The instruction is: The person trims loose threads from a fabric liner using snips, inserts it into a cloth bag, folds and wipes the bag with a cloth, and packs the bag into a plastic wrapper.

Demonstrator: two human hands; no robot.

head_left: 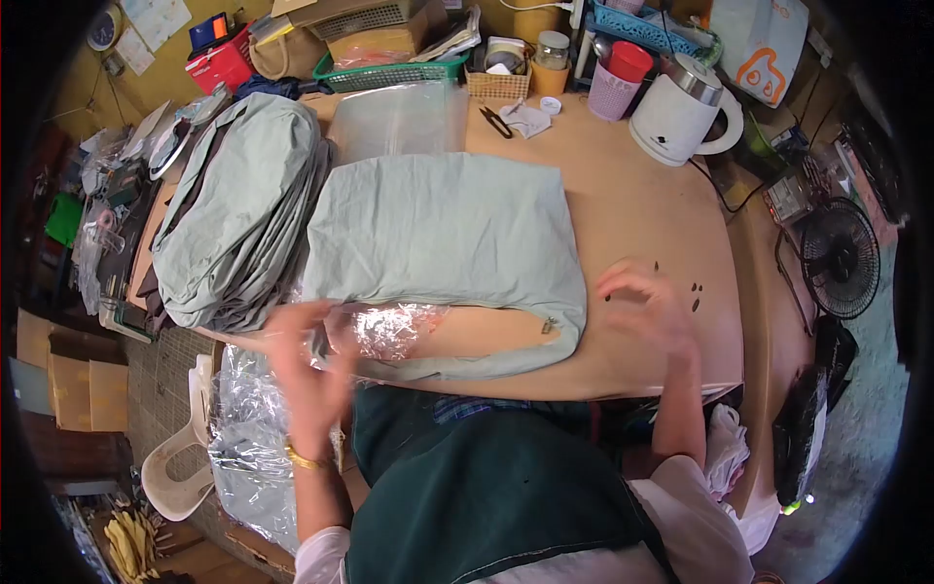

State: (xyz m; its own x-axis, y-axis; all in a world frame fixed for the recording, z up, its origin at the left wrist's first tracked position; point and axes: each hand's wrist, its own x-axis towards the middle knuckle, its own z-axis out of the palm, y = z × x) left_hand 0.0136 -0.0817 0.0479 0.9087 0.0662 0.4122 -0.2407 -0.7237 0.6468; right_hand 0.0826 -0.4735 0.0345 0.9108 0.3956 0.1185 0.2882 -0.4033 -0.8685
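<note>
At one o'clock from the nearer left hand [316, 378], fingers parted, a pale grey-green rectangular cloth cover [443, 229] lies nine-to-three; the right hand [654, 308] curls loosely, unclosed.

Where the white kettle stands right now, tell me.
In the head view, the white kettle stands at upper right, on the far side of the table, just right of the red cup and beyond the right hand.
</note>
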